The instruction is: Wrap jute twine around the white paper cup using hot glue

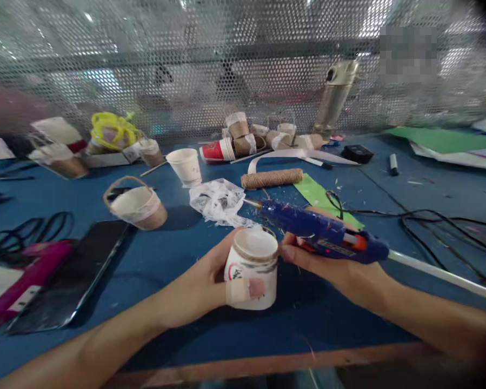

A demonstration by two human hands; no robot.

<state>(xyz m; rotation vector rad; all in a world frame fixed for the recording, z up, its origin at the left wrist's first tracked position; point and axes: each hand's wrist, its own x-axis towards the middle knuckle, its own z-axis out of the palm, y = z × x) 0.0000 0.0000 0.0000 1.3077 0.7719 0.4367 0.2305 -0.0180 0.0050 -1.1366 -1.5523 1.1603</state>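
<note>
Perforated metal mesh (194,81) stands across the back of a blue tabletop (210,346) with a reddish-brown front edge, and blurred shapes show through its holes. Writing is scarce: dark marks beside a red curve sit on the front of a white cup (257,265), partly covered by a thumb and too unclear to read. Raised lettering on the side of a blue glue gun (327,235) is likewise illegible, though a small red light glows beside it. Print on a red paper cup (216,151) near the mesh cannot be made out either.

Upright near the table's front edge, the white cup has brown twine around its upper part. The left hand (196,286) grips it from the side, fingers curled around it and thumb across the front. The right hand (335,270) is closed around the glue gun, its fingertips close to the cup's rim; the nozzle points left, beyond the cup, and a white stick (441,275) extends from the back.

Crumpled white material (218,200) lies behind the cup, with a twine roll (272,178) and light green paper (311,192) farther back. A small handled basket (155,215) stands to the left, near a dark phone (80,265).
</note>
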